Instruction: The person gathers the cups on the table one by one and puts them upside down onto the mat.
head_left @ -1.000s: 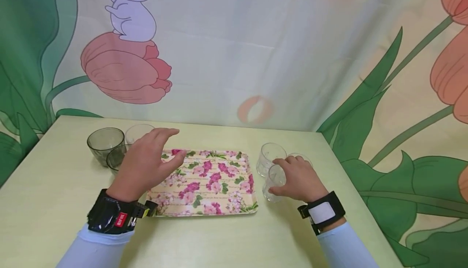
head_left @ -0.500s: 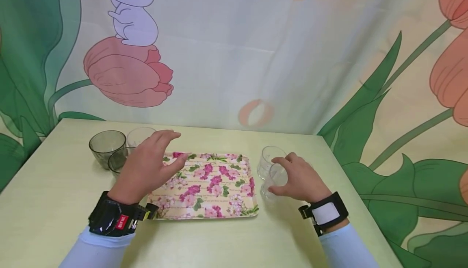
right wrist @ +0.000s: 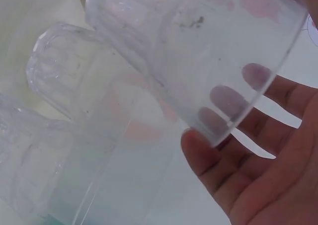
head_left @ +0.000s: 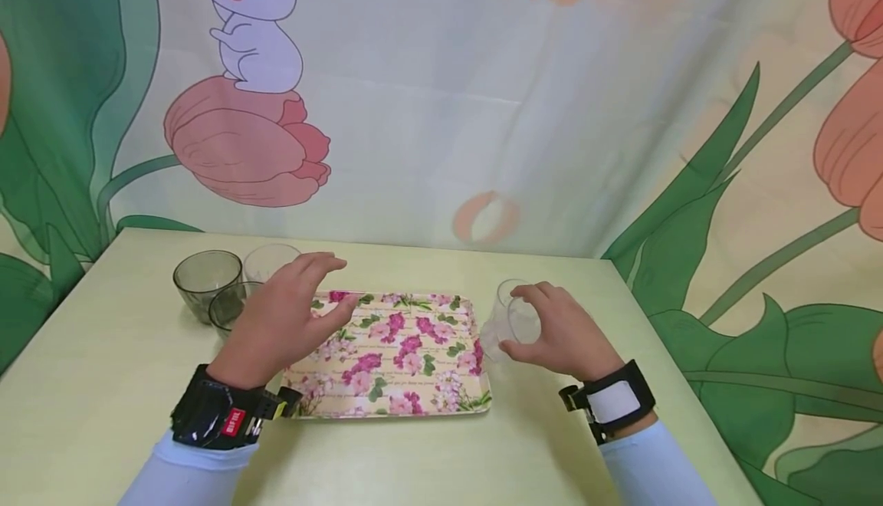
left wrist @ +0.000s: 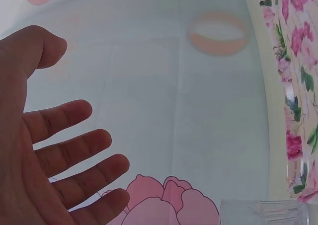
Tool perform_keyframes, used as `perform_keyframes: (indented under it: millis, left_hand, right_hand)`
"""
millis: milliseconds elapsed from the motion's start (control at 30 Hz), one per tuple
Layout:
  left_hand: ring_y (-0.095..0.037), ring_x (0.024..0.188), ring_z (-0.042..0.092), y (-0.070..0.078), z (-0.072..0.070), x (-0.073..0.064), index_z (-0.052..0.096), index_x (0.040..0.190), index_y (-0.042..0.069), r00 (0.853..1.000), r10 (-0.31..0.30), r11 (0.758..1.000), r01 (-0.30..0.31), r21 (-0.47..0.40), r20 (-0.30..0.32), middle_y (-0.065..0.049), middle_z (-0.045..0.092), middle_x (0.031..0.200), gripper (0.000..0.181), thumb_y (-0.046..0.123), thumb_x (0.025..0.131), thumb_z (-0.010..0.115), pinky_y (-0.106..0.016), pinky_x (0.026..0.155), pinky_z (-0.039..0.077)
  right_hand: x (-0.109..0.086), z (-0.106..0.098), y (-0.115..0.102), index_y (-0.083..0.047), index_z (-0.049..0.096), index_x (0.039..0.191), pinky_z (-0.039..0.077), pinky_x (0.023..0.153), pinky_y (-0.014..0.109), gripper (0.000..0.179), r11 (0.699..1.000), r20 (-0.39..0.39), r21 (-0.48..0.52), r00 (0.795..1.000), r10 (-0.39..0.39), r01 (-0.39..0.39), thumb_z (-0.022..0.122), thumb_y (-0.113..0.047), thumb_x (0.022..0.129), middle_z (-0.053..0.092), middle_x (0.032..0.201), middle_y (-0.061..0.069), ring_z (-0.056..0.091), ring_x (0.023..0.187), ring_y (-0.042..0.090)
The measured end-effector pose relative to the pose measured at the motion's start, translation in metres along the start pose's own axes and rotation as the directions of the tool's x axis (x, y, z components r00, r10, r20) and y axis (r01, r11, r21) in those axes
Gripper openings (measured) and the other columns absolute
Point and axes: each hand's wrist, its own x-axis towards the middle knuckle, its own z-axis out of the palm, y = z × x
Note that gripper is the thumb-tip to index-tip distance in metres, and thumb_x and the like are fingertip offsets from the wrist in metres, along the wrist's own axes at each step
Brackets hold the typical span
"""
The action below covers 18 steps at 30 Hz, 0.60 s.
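Observation:
My right hand (head_left: 562,333) grips a clear glass (head_left: 493,341) near its rim, with thumb and fingers around its sides. In the right wrist view, the glass (right wrist: 184,51) is tilted, and fingertips show through its wall. Its base overlaps the right edge of the flowered tray (head_left: 393,353) in the head view. Another clear glass (head_left: 509,285) stands just behind. My left hand (head_left: 279,322) hovers by the tray's left side, fingers spread and holding nothing, as the left wrist view of the hand (left wrist: 74,150) also shows.
Left of the tray stand a smoky grey glass (head_left: 207,280), a second smoky glass (head_left: 224,308) partly behind my left hand, and a clear glass (head_left: 265,259). Two clear glasses, one (right wrist: 64,66) nearer the held one, show in the right wrist view. A printed curtain (head_left: 414,107) hangs behind the table.
My right hand has shifted slightly left and up with the clear glass, bringing it from beside the tray to the tray's right edge. My left hand holds nearly the same pose.

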Motion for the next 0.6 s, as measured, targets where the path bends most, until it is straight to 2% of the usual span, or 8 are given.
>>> perform_keyframes:
  millis: [133, 267, 600]
  left_hand:
    - [-0.036, 0.123, 0.059, 0.0, 0.0, 0.0, 0.06, 0.131, 0.005, 1.0, 0.006, 1.0, -0.006, 0.011, 0.0, -0.017, 0.06, 0.136, 0.051, 0.04, 0.094, 0.065, -0.054, 0.093, 0.054]
    - [-0.035, 0.124, 0.058, 0.001, 0.0, 0.0, 0.06, 0.132, 0.005, 1.0, 0.002, 1.0, -0.002, 0.009, 0.019, -0.016, 0.06, 0.136, 0.052, 0.041, 0.095, 0.063, -0.054, 0.095, 0.053]
    - [-0.033, 0.126, 0.057, -0.001, 0.002, -0.002, 0.057, 0.136, 0.007, 1.0, 0.012, 1.0, -0.013, 0.019, 0.025, -0.014, 0.059, 0.138, 0.055, 0.041, 0.094, 0.065, -0.053, 0.097, 0.052]
  right_hand:
    - [0.003, 0.002, 0.0, -0.017, 0.057, 0.137, 0.053, 0.09, 0.044, 0.074, 0.999, -0.047, 0.003, 0.998, -0.053, 0.053, 0.079, -0.054, 0.077, 0.061, 0.125, 0.005, 0.057, 0.11, 0.024]
    - [0.003, 0.004, -0.002, -0.02, 0.059, 0.136, 0.053, 0.088, 0.044, 0.071, 0.996, -0.1, 0.0, 0.991, -0.093, 0.094, 0.079, -0.053, 0.077, 0.06, 0.121, 0.006, 0.057, 0.108, 0.024]
    - [0.015, 0.007, -0.013, -0.016, 0.058, 0.134, 0.054, 0.091, 0.043, 0.071, 0.985, -0.193, 0.024, 0.967, -0.166, 0.173, 0.08, -0.052, 0.077, 0.059, 0.125, 0.005, 0.057, 0.112, 0.023]
